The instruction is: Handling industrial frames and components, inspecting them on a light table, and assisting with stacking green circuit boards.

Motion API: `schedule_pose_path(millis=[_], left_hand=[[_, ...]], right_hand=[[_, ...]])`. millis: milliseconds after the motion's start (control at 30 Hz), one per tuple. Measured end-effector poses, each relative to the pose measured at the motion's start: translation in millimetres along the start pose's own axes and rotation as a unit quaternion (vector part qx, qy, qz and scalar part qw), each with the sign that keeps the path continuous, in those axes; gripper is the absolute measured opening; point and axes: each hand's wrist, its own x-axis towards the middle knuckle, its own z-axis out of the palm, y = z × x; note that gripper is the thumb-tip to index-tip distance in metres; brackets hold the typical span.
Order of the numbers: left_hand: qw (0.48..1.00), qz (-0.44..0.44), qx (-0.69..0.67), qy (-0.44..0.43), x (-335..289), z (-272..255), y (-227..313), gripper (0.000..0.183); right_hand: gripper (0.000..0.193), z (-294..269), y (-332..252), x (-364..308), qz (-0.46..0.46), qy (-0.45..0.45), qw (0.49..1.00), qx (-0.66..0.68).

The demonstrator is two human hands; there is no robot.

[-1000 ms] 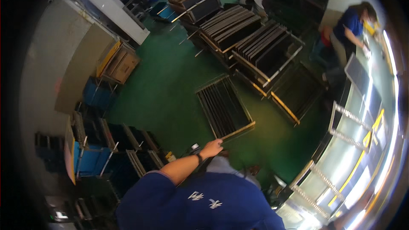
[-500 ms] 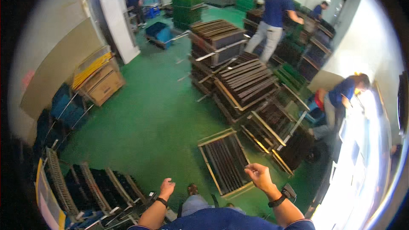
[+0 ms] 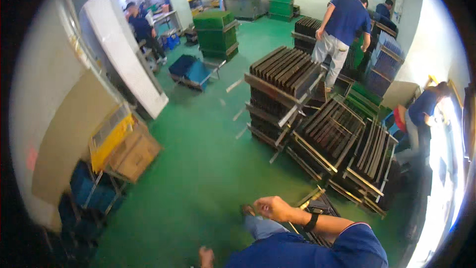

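A green floor (image 3: 198, 168) carries a partly hidden foreground rack (image 3: 321, 202), stacked dark racks (image 3: 280, 92) behind it, a blue bin (image 3: 197, 73) and green crates (image 3: 215, 34).

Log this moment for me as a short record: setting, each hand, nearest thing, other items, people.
Setting: indoor workspace, green floor
Left hand: at the lower edge, partly cut off; grip unclear
Right hand: curled, nothing visible in it; black wristband on its wrist
Nearest thing: low rack, partly hidden by the right forearm
Ahead, to the right: stacked racks
Left side: cardboard box
Farther off: blue bin, green stack
People: one co-worker standing beyond the stacked racks; another at far right
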Motion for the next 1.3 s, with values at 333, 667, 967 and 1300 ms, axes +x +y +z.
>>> schedule_pose_path(millis=[333,667,967,1300], left_hand=[[0.992,-0.051,0.097,0.066,212,-49,269,0.034],[0.995,-0.02,0.023,-0.097,578,-23,621,0.037],[0.985,0.028,0.076,-0.152,838,98,926,0.043],[0.738,0.388,0.511,-0.208,999,348,1099,0.036]], right_hand=[[0.02,-30,1,405,-0.068,0.003,0.997,-0.032],[0.023,-79,69,707,-0.019,0.083,0.992,-0.093],[0.021,-235,189,895,0.071,0.255,0.96,-0.095],[0.023,-453,283,1032,0.194,0.353,0.902,-0.156]])
